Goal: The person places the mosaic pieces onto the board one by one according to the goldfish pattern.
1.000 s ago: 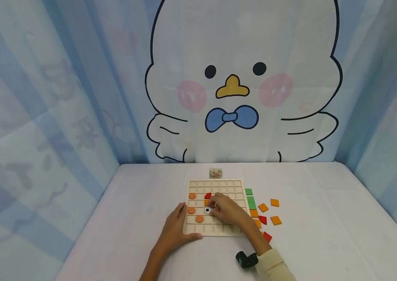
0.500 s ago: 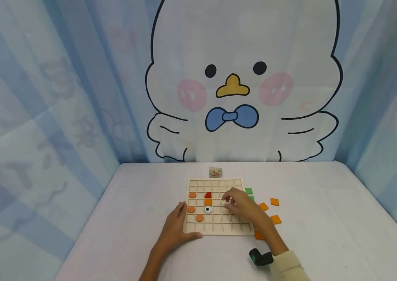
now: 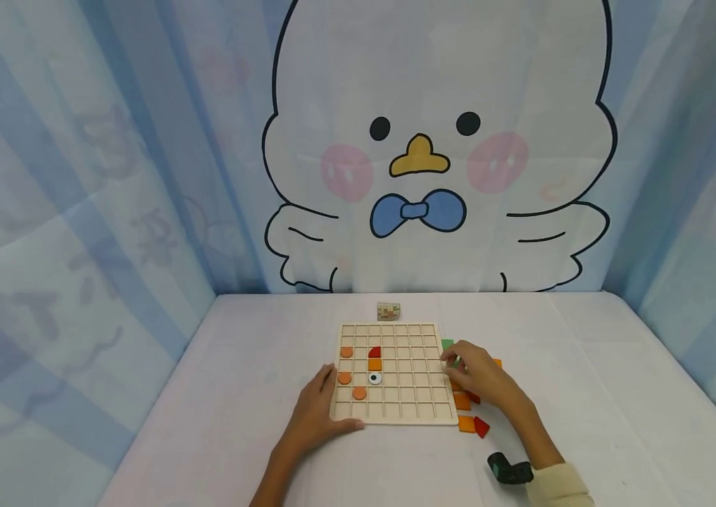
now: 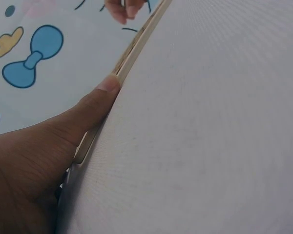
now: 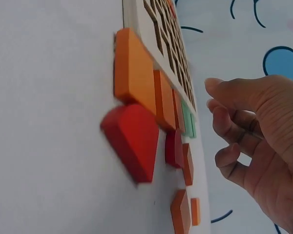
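Observation:
A wooden grid board lies on the table. My left hand rests at its near left corner, straight fingers along the left side and the thumb against the front edge. In the board's cells sit three orange discs, a red rounded piece, an orange square and a white eye disc. Loosely bent and holding nothing, the fingers of my right hand hover at the board's right edge, above the loose tiles. In the right wrist view, orange squares and a red piece lie beside the board.
Green tiles lie by the board's right edge, partly hidden by my right hand. A small picture card lies behind the board. A black device is at my right wrist. A printed curtain stands behind the table.
My right hand has moved right, from beside the eye disc, across the board to the loose tiles at its right edge. My left hand and the pieces on the board keep their places.

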`<act>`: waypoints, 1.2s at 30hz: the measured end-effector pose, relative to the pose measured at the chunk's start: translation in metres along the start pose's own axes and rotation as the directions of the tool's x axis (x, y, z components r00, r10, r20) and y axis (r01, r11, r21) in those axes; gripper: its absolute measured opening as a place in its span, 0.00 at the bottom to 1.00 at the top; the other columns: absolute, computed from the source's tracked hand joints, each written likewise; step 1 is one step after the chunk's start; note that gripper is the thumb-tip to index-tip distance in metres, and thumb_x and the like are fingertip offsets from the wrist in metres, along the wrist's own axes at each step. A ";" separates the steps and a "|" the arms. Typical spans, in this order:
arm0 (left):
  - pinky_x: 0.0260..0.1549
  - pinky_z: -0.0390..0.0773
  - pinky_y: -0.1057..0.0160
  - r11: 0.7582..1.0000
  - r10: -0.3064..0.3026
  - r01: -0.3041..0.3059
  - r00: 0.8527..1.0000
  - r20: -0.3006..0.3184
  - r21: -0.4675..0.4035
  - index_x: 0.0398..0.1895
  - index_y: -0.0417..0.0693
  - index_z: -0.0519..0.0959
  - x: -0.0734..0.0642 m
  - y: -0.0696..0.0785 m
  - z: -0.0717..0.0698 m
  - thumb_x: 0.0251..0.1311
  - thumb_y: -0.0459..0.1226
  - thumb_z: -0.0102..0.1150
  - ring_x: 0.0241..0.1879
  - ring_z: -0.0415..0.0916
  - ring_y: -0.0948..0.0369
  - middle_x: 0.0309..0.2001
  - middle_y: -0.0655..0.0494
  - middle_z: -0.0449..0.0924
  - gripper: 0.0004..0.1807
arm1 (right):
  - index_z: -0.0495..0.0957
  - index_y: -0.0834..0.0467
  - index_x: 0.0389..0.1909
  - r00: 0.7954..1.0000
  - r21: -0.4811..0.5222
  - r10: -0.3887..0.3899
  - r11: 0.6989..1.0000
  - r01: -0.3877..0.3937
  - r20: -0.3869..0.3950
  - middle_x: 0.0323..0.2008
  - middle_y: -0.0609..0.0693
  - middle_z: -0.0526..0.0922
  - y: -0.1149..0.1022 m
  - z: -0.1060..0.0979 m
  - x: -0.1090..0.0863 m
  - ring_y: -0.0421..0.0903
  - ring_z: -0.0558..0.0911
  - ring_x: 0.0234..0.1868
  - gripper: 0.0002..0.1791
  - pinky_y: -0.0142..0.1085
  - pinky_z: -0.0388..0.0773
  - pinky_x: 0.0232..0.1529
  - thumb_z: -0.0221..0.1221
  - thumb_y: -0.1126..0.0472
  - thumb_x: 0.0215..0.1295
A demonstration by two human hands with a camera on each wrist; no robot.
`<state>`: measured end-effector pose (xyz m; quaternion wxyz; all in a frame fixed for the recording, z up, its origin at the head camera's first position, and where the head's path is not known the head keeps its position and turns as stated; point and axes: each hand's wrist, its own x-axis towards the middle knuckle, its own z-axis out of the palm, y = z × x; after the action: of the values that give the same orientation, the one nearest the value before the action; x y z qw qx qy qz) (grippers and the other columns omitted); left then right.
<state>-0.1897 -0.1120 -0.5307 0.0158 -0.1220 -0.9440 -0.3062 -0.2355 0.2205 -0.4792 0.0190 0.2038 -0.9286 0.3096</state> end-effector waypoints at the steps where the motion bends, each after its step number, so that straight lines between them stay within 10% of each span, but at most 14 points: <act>1: 0.69 0.60 0.43 1.000 0.001 -0.001 1.000 0.001 -0.003 0.75 0.37 0.53 0.000 0.000 0.000 0.39 0.69 0.68 0.73 0.54 0.43 0.76 0.40 0.50 0.67 | 0.78 0.61 0.46 1.000 0.007 0.029 1.000 -0.029 0.008 0.38 0.50 0.79 0.002 -0.002 -0.002 0.40 0.73 0.31 0.11 0.28 0.76 0.27 0.62 0.65 0.64; 8: 0.70 0.59 0.44 1.000 0.005 -0.005 1.000 -0.003 -0.016 0.75 0.38 0.53 0.000 0.000 -0.001 0.39 0.69 0.68 0.74 0.52 0.43 0.76 0.41 0.49 0.68 | 0.79 0.60 0.45 0.990 -0.043 0.138 0.990 -0.137 0.016 0.37 0.49 0.78 0.013 -0.007 -0.016 0.42 0.72 0.33 0.11 0.26 0.76 0.28 0.64 0.63 0.63; 36: 0.69 0.61 0.43 1.000 0.011 -0.011 1.000 -0.004 0.009 0.76 0.37 0.52 0.001 -0.001 0.001 0.39 0.70 0.68 0.74 0.53 0.43 0.76 0.41 0.50 0.68 | 0.82 0.59 0.38 0.988 -0.064 0.126 0.991 -0.120 0.094 0.24 0.44 0.71 0.030 -0.013 -0.043 0.38 0.68 0.25 0.10 0.26 0.69 0.24 0.68 0.61 0.57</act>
<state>-0.1909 -0.1119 -0.5318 0.0198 -0.1264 -0.9446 -0.3021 -0.2094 0.2653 -0.4930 -0.0400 0.1603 -0.9478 0.2728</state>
